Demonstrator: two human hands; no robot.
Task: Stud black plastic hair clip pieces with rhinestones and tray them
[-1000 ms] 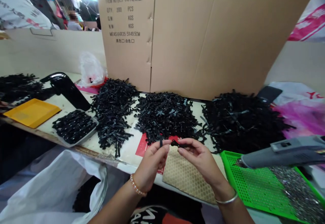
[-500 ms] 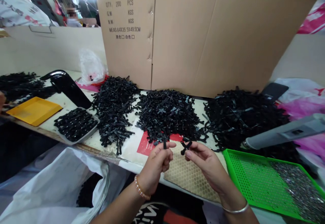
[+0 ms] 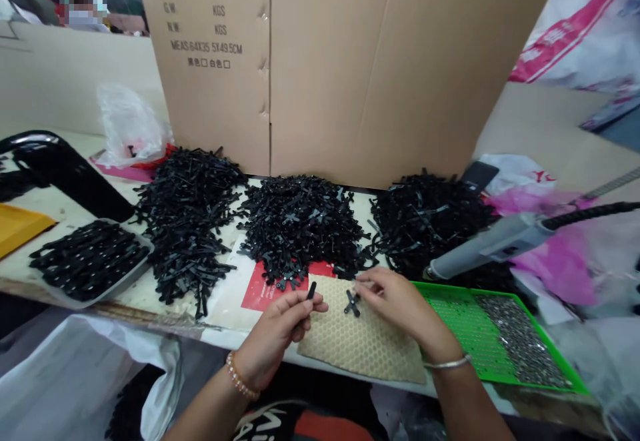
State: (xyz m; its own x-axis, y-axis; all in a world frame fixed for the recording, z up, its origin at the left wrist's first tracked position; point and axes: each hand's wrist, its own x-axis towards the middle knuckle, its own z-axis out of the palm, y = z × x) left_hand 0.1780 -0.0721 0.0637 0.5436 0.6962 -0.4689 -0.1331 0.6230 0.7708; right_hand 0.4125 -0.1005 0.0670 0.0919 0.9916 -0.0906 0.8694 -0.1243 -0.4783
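The left hand [image 3: 283,324] pinches a slim black strip [image 3: 312,289] between thumb and fingers, the strip pointing up near the left edge of the honeycomb mat [image 3: 360,347]. The right hand [image 3: 400,304] is at the far right part of the mat with its fingers bent; whether it grips anything I cannot tell, since its fingertips are partly hidden. Just beside those fingertips, a black X-shaped piece [image 3: 353,303] shows against the mat, free of the left hand. To the right of the mat sits a green tray [image 3: 450,321], small metal parts [image 3: 520,341] spread over its side away from the mat. A gray tool [image 3: 493,251] slants beyond the mat to the right. Past the mat's far edge are a red patch [image 3: 257,294] and a middle pile [image 3: 305,221] of black pieces; a right-hand pile [image 3: 425,217] and a left-hand pile [image 3: 187,194] flank it. Well left of the mat, a clear tray [image 3: 143,261] holds more black strips, and a cardboard panel [image 3: 340,74] stands behind everything, facing the mat.
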